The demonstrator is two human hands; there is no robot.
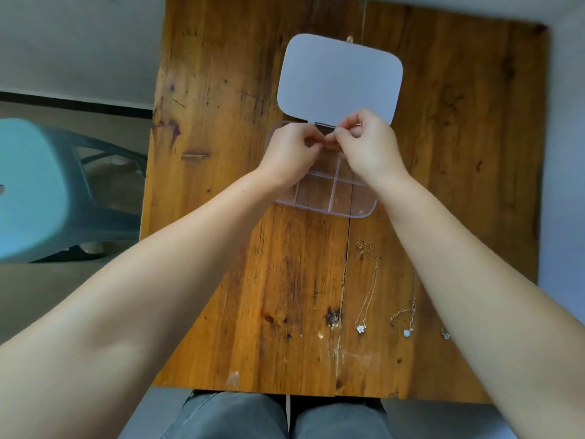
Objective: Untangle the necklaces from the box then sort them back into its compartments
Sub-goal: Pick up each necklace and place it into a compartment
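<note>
A clear plastic box [335, 198] with compartments lies open on the wooden table, its frosted lid [340, 76] tilted back. My left hand [289, 155] and my right hand [368, 147] meet above the box's far half, fingertips pinched together on something thin and small that I cannot make out. A gold necklace [368, 280] with a flower pendant lies stretched out on the table nearer me. A second necklace [406, 318] with a pale round pendant lies to its right, partly under my right forearm. A third pendant [445, 334] peeks out beside that arm.
The wooden table [237, 248] has a seam running down its middle and worn patches near the front edge. A teal plastic stool [47, 191] stands on the floor to the left. My knees show below the table's near edge.
</note>
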